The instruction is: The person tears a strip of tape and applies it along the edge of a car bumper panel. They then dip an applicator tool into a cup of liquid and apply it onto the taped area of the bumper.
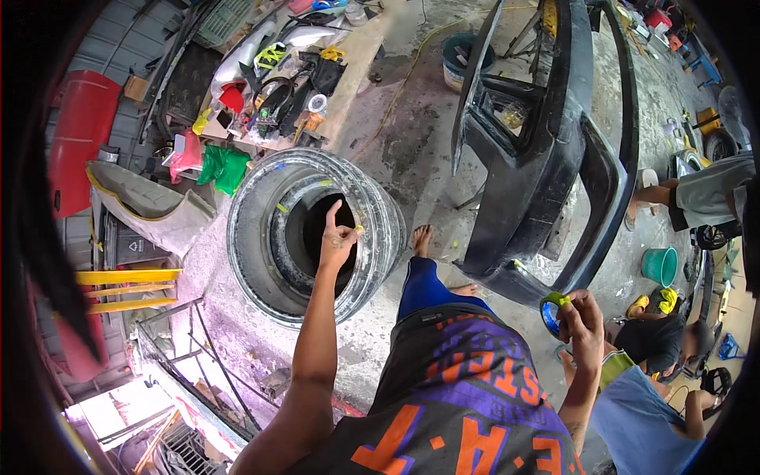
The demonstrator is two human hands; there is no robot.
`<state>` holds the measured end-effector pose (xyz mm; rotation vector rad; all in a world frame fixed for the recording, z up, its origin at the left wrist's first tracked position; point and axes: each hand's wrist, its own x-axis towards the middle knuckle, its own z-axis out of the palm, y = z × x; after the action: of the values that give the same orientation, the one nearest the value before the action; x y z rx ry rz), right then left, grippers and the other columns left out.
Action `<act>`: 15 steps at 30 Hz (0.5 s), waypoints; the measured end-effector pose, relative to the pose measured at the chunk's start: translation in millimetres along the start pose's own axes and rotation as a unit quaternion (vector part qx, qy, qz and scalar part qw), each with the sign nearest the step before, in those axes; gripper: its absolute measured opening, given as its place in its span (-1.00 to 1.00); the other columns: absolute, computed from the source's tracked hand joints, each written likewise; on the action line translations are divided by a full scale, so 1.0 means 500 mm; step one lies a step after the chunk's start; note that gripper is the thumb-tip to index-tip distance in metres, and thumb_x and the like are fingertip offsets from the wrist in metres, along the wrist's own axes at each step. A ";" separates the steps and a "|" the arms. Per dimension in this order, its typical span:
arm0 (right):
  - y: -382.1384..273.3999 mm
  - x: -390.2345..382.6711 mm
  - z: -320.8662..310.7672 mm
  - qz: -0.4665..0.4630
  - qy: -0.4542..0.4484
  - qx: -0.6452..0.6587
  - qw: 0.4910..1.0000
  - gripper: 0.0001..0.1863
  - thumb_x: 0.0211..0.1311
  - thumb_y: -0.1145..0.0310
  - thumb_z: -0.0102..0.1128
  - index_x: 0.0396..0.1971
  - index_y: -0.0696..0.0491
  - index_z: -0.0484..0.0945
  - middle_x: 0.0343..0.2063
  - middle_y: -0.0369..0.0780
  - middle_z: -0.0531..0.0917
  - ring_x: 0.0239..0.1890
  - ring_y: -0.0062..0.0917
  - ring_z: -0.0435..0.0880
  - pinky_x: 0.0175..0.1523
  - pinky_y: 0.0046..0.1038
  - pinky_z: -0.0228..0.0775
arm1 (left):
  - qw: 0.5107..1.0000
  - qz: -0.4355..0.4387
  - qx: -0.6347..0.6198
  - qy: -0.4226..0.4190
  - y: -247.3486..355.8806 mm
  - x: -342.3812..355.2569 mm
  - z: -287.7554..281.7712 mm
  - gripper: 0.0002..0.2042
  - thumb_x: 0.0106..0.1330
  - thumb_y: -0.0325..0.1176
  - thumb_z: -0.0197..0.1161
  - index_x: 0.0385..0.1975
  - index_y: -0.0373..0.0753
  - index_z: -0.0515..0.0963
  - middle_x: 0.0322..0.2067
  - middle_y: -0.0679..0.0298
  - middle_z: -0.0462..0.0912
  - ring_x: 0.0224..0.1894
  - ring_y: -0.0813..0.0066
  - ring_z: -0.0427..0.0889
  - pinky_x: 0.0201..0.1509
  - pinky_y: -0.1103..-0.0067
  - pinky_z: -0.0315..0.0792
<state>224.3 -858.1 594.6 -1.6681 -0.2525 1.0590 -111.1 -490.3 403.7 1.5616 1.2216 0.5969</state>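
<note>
Over the big round rim (385, 210), the left hand (337, 243) points 1 finger; I can't tell if it grips the tiny yellow bit (359, 229). Right of the rim, the right hand (584, 323) pinches 1 tape roll (547, 317), partly covered.

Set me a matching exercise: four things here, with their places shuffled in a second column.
Things:
1. Round green-and-blue tape roll
2. Large hollow grey metal cylinder
3. Big black car bumper with wide openings
4. Smooth red curved panel

Places:
A. Near the picture's left edge
B. Right of centre, running up to the picture's top edge
C. Held in the right hand
D. Partly hidden behind the left hand

Right pairs: 1-C, 2-D, 3-B, 4-A
</note>
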 end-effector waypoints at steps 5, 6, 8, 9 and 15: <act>-0.020 -0.004 0.020 -0.005 -0.001 -0.010 1.000 -0.92 0.42 0.43 0.07 -0.19 0.11 0.43 -0.52 -0.35 0.49 -0.68 -0.80 0.30 -0.61 -0.69 0.08 | 0.998 -0.016 0.055 0.013 -0.085 0.043 -0.003 -0.41 0.19 -0.53 0.37 0.18 -0.25 0.20 -0.54 0.20 0.67 -0.50 0.56 0.58 -0.36 0.57 0.44; -0.022 -0.006 0.023 0.002 0.005 -0.013 1.000 -0.92 0.42 0.44 0.07 -0.19 0.12 0.43 -0.53 -0.36 0.49 -0.69 -0.80 0.30 -0.61 -0.69 0.08 | 0.995 -0.023 0.101 0.009 -0.094 0.058 0.002 -0.45 0.18 -0.53 0.37 0.12 -0.24 0.22 -0.56 0.21 0.66 -0.52 0.53 0.59 -0.37 0.56 0.43; -0.025 -0.009 0.023 0.004 0.018 -0.007 1.000 -0.91 0.42 0.43 0.07 -0.19 0.11 0.43 -0.53 -0.36 0.48 -0.69 -0.80 0.30 -0.61 -0.69 0.08 | 0.988 -0.018 0.156 0.009 -0.098 0.098 0.014 -0.48 0.17 -0.52 0.40 0.06 -0.24 0.25 -0.58 0.19 0.66 -0.53 0.45 0.61 -0.38 0.53 0.43; -0.023 -0.014 0.021 0.006 0.030 -0.001 1.000 -0.91 0.42 0.42 0.08 -0.19 0.10 0.43 -0.53 -0.37 0.48 -0.69 -0.80 0.30 -0.61 -0.70 0.07 | 0.988 -0.017 0.155 0.003 -0.096 0.111 0.016 -0.48 0.17 -0.52 0.40 0.06 -0.24 0.25 -0.58 0.19 0.66 -0.53 0.45 0.61 -0.38 0.53 0.43; -0.006 -0.032 0.030 0.004 0.083 0.021 0.996 -0.90 0.41 0.40 0.09 -0.20 0.09 0.42 -0.54 -0.36 0.48 -0.70 -0.79 0.30 -0.63 -0.70 0.06 | 0.978 0.010 0.198 0.065 -0.154 0.256 -0.038 -0.51 0.23 -0.33 0.41 0.04 -0.25 0.29 -0.49 0.17 0.69 -0.56 0.54 0.55 -0.42 0.54 0.45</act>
<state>205.0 -856.9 605.2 -1.7095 -0.1138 0.9195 -112.1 -368.8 314.8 1.8893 1.4915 0.4946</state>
